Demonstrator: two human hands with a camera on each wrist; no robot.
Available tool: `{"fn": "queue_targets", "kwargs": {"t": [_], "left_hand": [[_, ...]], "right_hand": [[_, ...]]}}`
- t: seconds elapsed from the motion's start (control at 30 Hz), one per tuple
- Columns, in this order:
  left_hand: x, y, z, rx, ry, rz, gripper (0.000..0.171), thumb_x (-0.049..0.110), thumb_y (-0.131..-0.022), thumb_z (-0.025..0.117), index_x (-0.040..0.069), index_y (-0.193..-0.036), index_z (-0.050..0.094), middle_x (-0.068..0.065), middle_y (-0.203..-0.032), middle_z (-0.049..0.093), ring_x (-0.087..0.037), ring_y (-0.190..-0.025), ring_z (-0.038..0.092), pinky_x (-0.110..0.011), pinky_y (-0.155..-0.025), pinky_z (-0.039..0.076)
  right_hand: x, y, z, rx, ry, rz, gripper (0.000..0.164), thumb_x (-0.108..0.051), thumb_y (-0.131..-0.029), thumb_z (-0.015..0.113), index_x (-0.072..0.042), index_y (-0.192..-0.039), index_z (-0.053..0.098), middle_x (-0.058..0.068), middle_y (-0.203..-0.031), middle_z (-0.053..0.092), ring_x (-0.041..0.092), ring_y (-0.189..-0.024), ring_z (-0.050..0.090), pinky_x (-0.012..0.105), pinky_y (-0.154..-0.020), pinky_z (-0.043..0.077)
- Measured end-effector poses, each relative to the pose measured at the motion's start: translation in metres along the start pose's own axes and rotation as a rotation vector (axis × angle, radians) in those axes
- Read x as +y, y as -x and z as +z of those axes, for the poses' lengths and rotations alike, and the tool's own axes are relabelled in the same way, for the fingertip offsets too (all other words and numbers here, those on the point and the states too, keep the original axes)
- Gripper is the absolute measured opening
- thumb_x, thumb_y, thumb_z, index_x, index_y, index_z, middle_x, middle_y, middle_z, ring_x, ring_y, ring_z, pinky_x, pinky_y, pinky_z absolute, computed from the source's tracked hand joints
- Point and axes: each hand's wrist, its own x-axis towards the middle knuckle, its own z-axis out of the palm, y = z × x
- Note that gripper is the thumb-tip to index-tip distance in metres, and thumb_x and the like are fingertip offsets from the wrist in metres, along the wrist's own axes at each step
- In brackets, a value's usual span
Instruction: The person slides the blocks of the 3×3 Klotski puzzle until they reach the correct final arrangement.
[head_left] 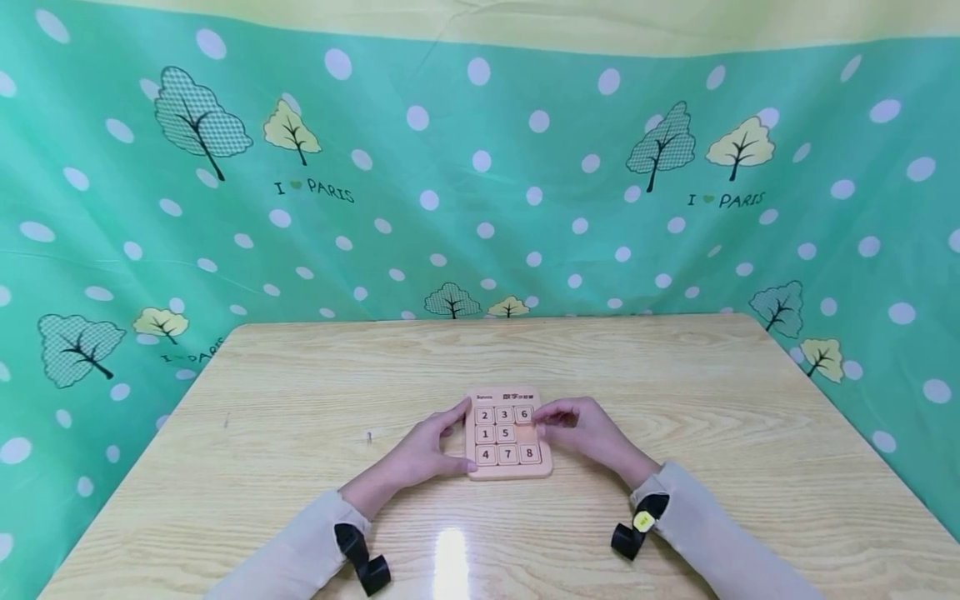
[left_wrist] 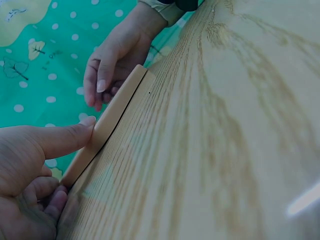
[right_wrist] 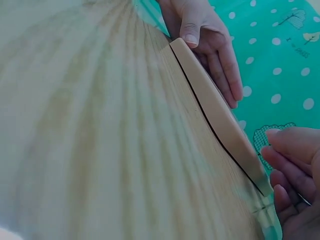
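Observation:
A wooden number slide puzzle [head_left: 511, 471] lies flat on the table, its numbered tiles in three rows: 2 3 6, then 1 5 and a gap at the right, then 4 7 8. My left hand [head_left: 422, 451] holds the board's left side, thumb at the lower corner and index finger at the upper one. In the left wrist view, that thumb [left_wrist: 70, 138] rests against the board's edge. At the right side is my right hand [head_left: 588, 429], fingers loosely bent, with fingertips beside the 6 tile [head_left: 524, 414] and over the gap. The right wrist view shows its thumb [right_wrist: 295, 142] just above the board.
The wood-grain table [head_left: 337, 367] extends around the puzzle on all sides. A green dotted cloth [head_left: 480, 200] with printed trees hangs behind and at both sides. Black camera straps [head_left: 360, 554] sit on the wrists, and a bright reflection shows near the front.

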Motion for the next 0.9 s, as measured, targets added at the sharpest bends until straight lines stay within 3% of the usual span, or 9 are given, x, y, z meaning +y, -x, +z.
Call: {"fn": "queue_targets", "kwargs": {"t": [0.27, 0.5, 0.9], "left_hand": [[0.000, -0.001, 0.001, -0.003, -0.012, 0.008, 0.097, 0.024, -0.071, 0.082, 0.010, -0.149, 0.026, -0.013, -0.151, 0.031, -0.037, -0.130, 0.037, -0.047, -0.110, 0.030], [0.003, 0.000, 0.000, 0.012, -0.023, -0.019, 0.097, 0.024, -0.070, 0.083, 0.012, -0.149, 0.028, -0.013, -0.150, 0.032, -0.039, -0.129, 0.039, -0.048, -0.109, 0.030], [0.003, 0.000, 0.000, 0.011, -0.022, -0.021, 0.097, 0.024, -0.070, 0.083, 0.012, -0.149, 0.028, -0.012, -0.150, 0.033, -0.038, -0.128, 0.039, -0.049, -0.109, 0.030]], "right_hand": [[-0.003, -0.008, 0.002, 0.075, 0.031, -0.007, 0.031, -0.012, -0.081, 0.072, -0.004, -0.111, 0.067, 0.010, -0.108, 0.068, 0.019, -0.089, 0.058, 0.026, -0.077, 0.048], [0.000, -0.015, 0.002, 0.089, 0.076, -0.017, 0.029, -0.013, -0.081, 0.073, -0.007, -0.108, 0.069, 0.007, -0.110, 0.068, 0.021, -0.094, 0.059, 0.034, -0.084, 0.048], [-0.001, -0.016, 0.006, 0.079, 0.083, -0.005, 0.025, -0.012, -0.080, 0.073, -0.009, -0.105, 0.071, 0.006, -0.104, 0.068, 0.015, -0.084, 0.057, 0.026, -0.076, 0.048]]}}
